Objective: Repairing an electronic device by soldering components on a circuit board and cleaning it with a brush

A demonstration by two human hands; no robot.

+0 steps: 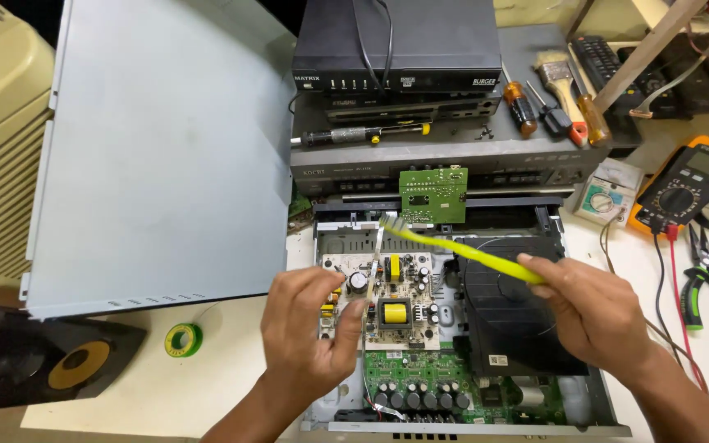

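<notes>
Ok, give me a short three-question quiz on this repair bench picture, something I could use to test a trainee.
1. True or false: the right hand holds a yellow-green toothbrush whose bristles reach toward the rear of the opened player.
2. Multiple choice: the fingers of the left hand rest on which part? A) the black disc drive B) the beige circuit board with the yellow transformer C) the multimeter
3. Fill in: the roll lying on the table left of the opened player is coloured ____.

Key
1. True.
2. B, the beige circuit board.
3. Green and yellow; it is the tape roll.
</notes>
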